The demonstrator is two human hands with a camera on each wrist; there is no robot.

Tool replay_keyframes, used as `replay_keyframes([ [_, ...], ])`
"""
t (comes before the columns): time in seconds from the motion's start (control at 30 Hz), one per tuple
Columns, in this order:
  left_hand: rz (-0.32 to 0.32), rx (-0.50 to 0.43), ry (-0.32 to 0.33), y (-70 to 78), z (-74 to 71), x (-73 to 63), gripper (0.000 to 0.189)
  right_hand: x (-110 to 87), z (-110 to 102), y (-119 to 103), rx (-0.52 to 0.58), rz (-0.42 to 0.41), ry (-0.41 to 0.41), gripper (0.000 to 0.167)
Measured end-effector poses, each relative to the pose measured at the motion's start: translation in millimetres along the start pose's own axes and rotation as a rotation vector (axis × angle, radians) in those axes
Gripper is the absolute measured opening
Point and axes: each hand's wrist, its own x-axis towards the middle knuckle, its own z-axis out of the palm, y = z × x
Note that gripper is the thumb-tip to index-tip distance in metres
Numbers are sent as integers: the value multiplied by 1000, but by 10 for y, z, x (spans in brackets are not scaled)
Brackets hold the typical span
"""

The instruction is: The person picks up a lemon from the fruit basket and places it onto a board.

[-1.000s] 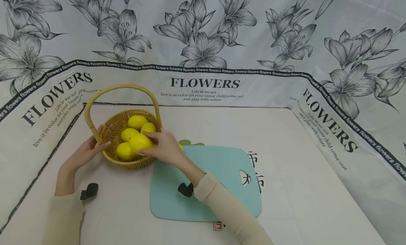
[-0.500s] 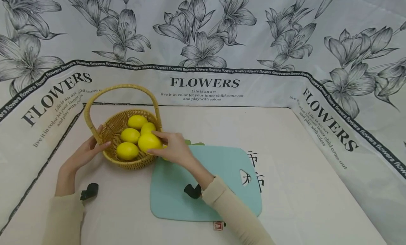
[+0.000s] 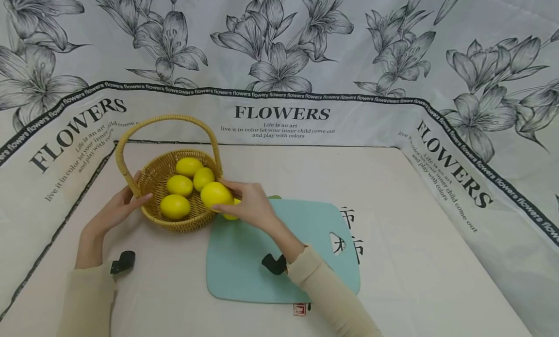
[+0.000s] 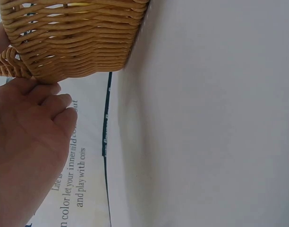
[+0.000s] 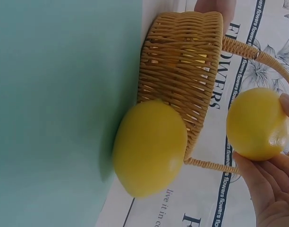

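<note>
Left hand (image 3: 117, 208) gripping basket's (image 3: 174, 226) left side, right hand (image 3: 254, 207) pinching lemon (image 3: 216, 195) aloft.

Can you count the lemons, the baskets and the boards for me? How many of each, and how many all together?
Basket: 1
Lemons: 6 (4 in the basket, 1 in the right hand, 1 just outside the basket)
Blue-green board: 1
Total: 8

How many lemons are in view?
6: four lemons in the basket, one in the right hand, one at the edge of the board; more may be hidden.
</note>
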Motion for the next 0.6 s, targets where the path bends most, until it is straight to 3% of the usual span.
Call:
replay_keyframes([
  [0.6,5,6,3,0,-3,1,82,-177,-179,157,49,46,46,60],
])
